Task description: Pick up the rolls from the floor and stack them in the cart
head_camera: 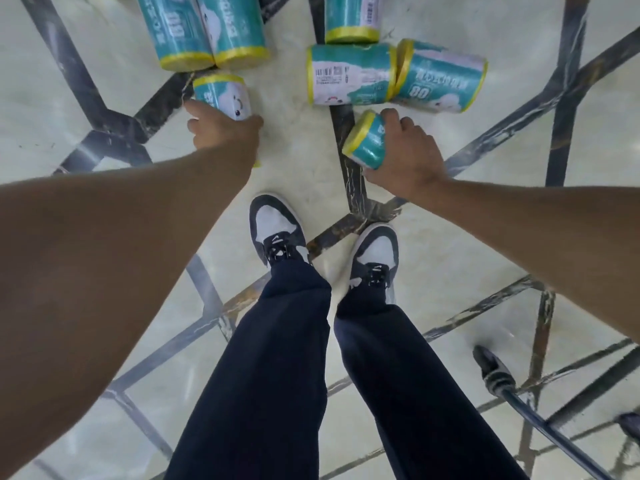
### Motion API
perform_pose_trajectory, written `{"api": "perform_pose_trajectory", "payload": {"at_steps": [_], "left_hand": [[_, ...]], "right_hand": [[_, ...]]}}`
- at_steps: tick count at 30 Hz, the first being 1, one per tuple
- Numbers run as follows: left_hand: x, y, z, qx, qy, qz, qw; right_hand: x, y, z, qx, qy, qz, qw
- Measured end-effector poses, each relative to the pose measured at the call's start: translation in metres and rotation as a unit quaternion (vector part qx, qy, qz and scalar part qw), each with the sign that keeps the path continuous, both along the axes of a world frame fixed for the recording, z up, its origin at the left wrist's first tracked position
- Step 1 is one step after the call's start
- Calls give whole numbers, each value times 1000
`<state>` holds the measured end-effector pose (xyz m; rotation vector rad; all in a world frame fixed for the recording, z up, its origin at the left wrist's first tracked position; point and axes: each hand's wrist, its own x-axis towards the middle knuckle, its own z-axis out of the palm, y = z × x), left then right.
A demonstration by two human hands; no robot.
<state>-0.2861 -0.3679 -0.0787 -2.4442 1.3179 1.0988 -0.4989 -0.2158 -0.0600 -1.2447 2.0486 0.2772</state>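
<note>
Teal-and-white rolls with yellow end bands are seen scattered on the pale marble floor (433, 244), which is crossed by dark inlay lines.

Left hand (221, 128): fingers are curled round one roll (225, 97); its far end points away from the body. Whether it is lifted clear of the floor cannot be told from this view.

Right hand (405, 157): closed on a second roll (367, 140), gripped round its middle with the yellow end tilted up toward the camera. This roll appears raised off the floor, judged from its tilt.

Rolls not in hand, all lying on their sides:
- a pair side by side at upper left (204, 26), touching each other
- one at top centre (351, 17), partly cut off by the frame edge
- one with a barcode label (349, 74), just beyond the right hand
- one touching it on the right (443, 76)

Five loose rolls are counted, two are held. The cart body is not in view; a dark wheel on a metal leg (493, 370) at lower right may belong to it, but this is not certain.

Progress, as a judgement: the pick-up step is under way for two rolls; none can be confirmed as stacked. At least five remain to be collected, so several more trips are expected.
</note>
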Motion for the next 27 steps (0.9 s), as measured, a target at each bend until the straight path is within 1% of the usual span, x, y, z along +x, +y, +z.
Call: {"api": "perform_pose_trajectory", "payload": {"at_steps": [2,5,8,11,13,15,19,23,27], "left_hand": [[-5,9,28,16,25,-30,999],[-20,25,93,34,47,-62,996],[-37,40,182,44,69,-82,993],[-51,52,286,40,87,-102,990],[-57,60,365,36,96,-108,989],[-59,69,448,13,121,-107,987],[-54,96,594,-27,162,-78,983],[-47,134,697,-64,191,-79,976],[-38,186,762,-112,206,-117,965]], "right_hand": [[4,1,32,-6,-47,-98,994],[9,1,98,-32,-111,-225,968],[6,0,184,-70,-141,-308,938],[-1,0,292,-105,-153,-365,912],[-6,5,368,-123,-164,-394,896],[-12,14,447,-146,-171,-414,882],[-20,48,586,-180,-183,-443,859],[-9,98,682,-206,-194,-468,837],[9,160,741,-217,-195,-495,818]]}}
